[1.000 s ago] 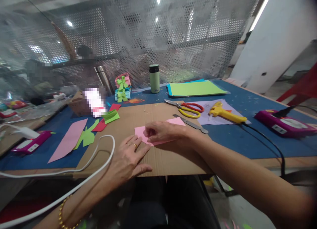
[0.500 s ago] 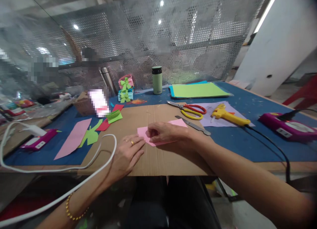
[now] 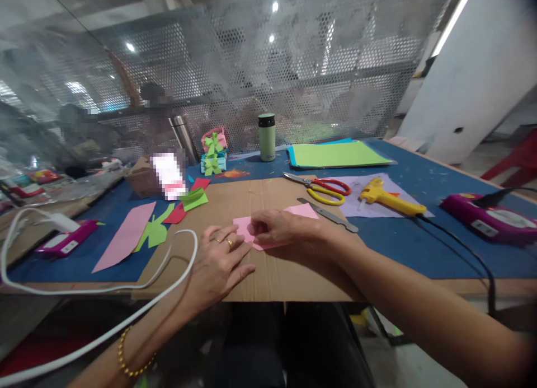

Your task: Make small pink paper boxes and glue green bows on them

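Observation:
A pink sheet of paper (image 3: 302, 210) lies on the brown cardboard (image 3: 268, 279) in front of me, partly covered by my right hand (image 3: 274, 228). That hand has its fingers curled in and pressed down on the paper; its fingertips are hidden. My left hand (image 3: 222, 259) rests palm down on the cardboard with its fingers stretched out, their tips at the paper's left edge, the thumb apart. Just beyond my right wrist are a grey-bladed knife (image 3: 329, 214) and scissors (image 3: 325, 191) with red and yellow handles.
A yellow glue gun (image 3: 390, 199) lies on lilac paper (image 3: 350, 209) at right, beside a purple power strip (image 3: 489, 220). A white cable (image 3: 193, 253) loops by my left arm. Pink (image 3: 126, 237) and green (image 3: 155, 231) cut papers lie left. A green flask (image 3: 267, 139) stands behind.
My left hand has shifted slightly right, and its thumb reaches farther out from the fingers. The right hand stays curled on the pink paper. The camera view has moved a little.

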Demonstrator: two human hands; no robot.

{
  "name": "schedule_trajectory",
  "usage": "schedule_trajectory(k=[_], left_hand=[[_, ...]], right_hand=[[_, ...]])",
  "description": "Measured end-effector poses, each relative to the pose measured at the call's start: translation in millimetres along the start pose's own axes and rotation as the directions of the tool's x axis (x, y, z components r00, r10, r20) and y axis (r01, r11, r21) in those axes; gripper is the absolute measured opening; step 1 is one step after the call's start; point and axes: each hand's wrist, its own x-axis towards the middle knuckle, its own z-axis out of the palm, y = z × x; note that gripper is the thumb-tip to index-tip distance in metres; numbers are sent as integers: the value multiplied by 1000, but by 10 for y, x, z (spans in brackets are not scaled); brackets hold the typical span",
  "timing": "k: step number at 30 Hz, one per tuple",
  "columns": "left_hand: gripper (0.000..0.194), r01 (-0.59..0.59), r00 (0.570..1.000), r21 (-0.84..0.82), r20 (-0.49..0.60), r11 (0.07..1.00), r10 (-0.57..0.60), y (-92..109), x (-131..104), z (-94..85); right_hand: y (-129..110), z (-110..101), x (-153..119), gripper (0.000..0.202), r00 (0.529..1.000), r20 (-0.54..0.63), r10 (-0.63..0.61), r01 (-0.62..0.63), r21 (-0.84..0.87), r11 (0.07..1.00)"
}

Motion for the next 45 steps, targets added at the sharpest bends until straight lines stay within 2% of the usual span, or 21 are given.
schedule_trajectory(k=[4, 6, 8, 10, 12, 14, 18, 21, 29, 34, 37, 40, 45], left_hand=[[21, 102, 995, -30, -20, 994, -102, 28, 47, -24], [23, 205, 979, -50, 6, 977, -205, -5, 129, -35], [27, 360, 931, -111, 113, 926, -348, -75, 245, -46], [29, 526, 838, -215, 297, 823, -457, -165, 372, -64], [30, 608, 759, -278, 479, 743, -442, -252, 485, -91], [33, 615, 717, -287, 593, 735, -368, -315, 571, -122], [25, 593, 672, -229, 669, 772, -317, -376, 669, -168], [21, 582, 659, -186, 679, 792, -324, -403, 693, -185], [19, 580, 657, -125, 656, 805, -372, -504, 670, -190], [16, 574, 648, -50, 638, 817, -417, -633, 618, -170], [15, 567, 664, -72, 630, 821, -403, -662, 595, -178], [22, 582, 681, -98, 601, 807, -418, -626, 589, -182], [29, 597, 665, -133, 633, 791, -396, -592, 601, -151]], right_hand=[[4, 4, -2, 25, 1000, -17, -8, 8, 6, 1000], [-17, -14, -13, 22, 1000, -9, -16, 16, -12, 1000], [-45, -37, -30, 19, 1000, -5, -15, 14, -25, 1000], [-63, -52, -45, 21, 1000, -5, -13, 13, -22, 1000], [-61, -54, -51, 24, 1000, -5, -9, 9, -15, 1000], [-46, -44, -46, 28, 1000, -4, -6, 6, -16, 1000], [-27, -27, -30, 27, 1000, -5, -20, 20, -14, 1000], [-49, -37, -36, 24, 1000, -4, -4, 4, -18, 1000], [-105, -56, -78, 23, 999, -11, 40, -40, -12, 999], [-77, -23, -60, 21, 1000, -25, 12, -12, -1, 1000], [-70, -15, -48, 20, 999, -39, 4, -4, -4, 1000], [-83, -30, -56, 20, 999, -29, 13, -13, -6, 1000], [-111, -51, -77, 23, 999, -18, 48, -48, -17, 999]])
